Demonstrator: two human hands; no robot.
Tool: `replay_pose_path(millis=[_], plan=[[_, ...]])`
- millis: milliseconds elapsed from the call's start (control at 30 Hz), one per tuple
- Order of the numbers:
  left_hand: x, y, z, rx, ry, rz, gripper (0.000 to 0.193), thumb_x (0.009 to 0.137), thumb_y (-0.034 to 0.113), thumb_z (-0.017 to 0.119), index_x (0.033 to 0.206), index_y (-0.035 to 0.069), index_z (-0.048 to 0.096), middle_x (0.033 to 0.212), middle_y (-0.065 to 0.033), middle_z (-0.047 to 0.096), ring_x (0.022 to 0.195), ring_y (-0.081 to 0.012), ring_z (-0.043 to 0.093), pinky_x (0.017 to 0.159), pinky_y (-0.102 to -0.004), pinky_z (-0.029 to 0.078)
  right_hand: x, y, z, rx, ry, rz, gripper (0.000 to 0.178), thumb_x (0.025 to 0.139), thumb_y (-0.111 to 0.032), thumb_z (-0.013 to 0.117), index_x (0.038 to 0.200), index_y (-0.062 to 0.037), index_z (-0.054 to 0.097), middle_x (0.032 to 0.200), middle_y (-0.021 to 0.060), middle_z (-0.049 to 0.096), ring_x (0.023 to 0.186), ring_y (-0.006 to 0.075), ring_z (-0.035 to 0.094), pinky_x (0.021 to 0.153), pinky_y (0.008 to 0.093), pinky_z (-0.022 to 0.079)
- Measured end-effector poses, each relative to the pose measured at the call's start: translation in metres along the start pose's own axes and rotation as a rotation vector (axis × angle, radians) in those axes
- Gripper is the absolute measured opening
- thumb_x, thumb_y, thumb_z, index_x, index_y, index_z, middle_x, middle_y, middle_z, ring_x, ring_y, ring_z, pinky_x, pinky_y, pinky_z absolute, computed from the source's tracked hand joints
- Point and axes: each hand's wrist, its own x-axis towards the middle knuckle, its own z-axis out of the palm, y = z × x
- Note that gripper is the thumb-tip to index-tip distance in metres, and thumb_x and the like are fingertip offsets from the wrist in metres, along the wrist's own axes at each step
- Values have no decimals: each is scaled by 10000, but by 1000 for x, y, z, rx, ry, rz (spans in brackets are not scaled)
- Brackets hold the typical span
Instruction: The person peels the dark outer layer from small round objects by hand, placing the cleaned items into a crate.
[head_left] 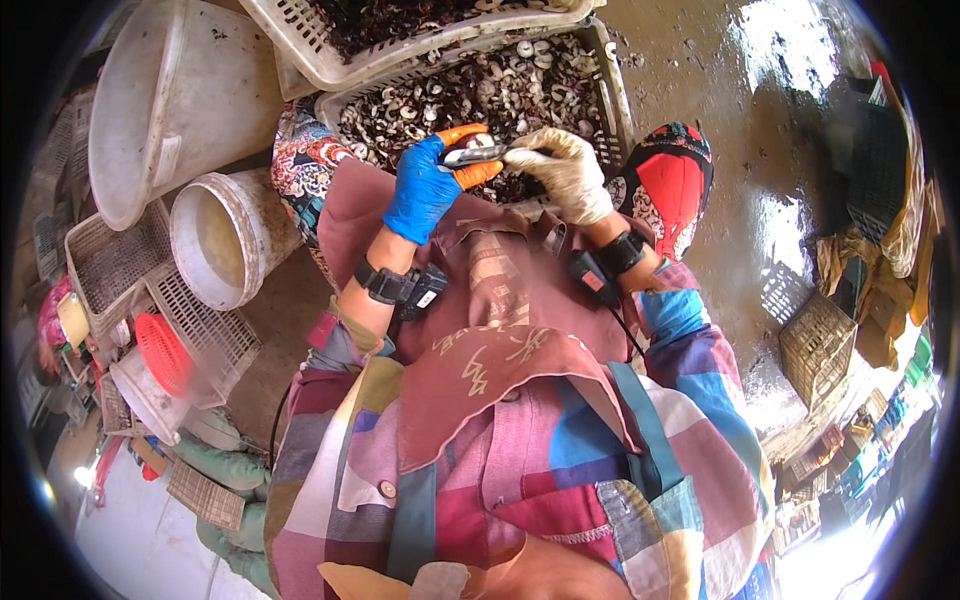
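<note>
My left hand (420,190), in a blue glove with orange fingers, is closed over the crate's near side. Its fingers curl round a small whitish and brown piece (480,142) that looks like a shellfish. A short, flat grey blade-like tool (474,156) lies across those fingers. My right hand (562,172), in a soiled whitish glove, pinches the tool's right end between thumb and fingertips. Beneath both hands a pale plastic crate (622,95) holds many small whitish shell-like pieces (480,90) mixed with dark bits. The tool's exact kind is too small to tell.
Another pale crate (330,75) with dark contents overlaps the far side. A large whitish tub (215,95) and a white bucket (255,235) stand left, near slatted crates (215,330) and a red basket (163,355). Wet floor (740,230) and a brown crate (818,345) lie right.
</note>
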Motion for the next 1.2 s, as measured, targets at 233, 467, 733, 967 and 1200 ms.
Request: replay_pose_path(millis=[233, 467, 733, 967, 1200], plan=[[-21, 16, 5, 32, -118, -217, 388, 744, 115, 695, 1108, 45, 583, 867, 21, 617, 752, -45, 536, 616, -163, 410, 18, 34, -40, -206, 204, -15, 122, 759, -113, 689, 816, -19, 636, 709, 1, 608, 626, 54, 524, 576, 186, 430], [-3, -1, 7, -111, -34, -64, 438, 705, 52, 724, 1105, 20, 547, 937, -28, 613, 833, -93, 571, 756, -226, 485, 17, 21, -18, 102, 117, 91, 160, 788, -131, 664, 874, -8, 607, 739, 33, 619, 668, 86, 580, 610, 202, 470], [11, -8, -4, 891, -103, 414, 445, 635, 282, 756, 1022, 113, 615, 852, -113, 621, 734, -267, 603, 681, -327, 491, 11, 16, 9, 33, 123, 98, 157, 793, -156, 662, 867, -25, 617, 751, 5, 611, 635, 57, 539, 562, 184, 437], [4, -19, -4, 225, -21, 80, 348, 710, 120, 710, 1030, 71, 583, 771, -26, 612, 687, -137, 579, 608, -260, 482, 6, 8, -7, 101, 131, 21, 135, 790, -107, 658, 865, -6, 610, 731, 17, 611, 629, 52, 533, 574, 181, 430], [1, -1, -5, -120, 17, -136, 422, 714, -38, 675, 1113, 43, 566, 824, -16, 608, 732, -70, 553, 644, -199, 475, -10, 19, -25, -131, 187, 46, 163, 779, -127, 673, 880, -6, 632, 744, 12, 613, 664, 61, 540, 623, 198, 446]])
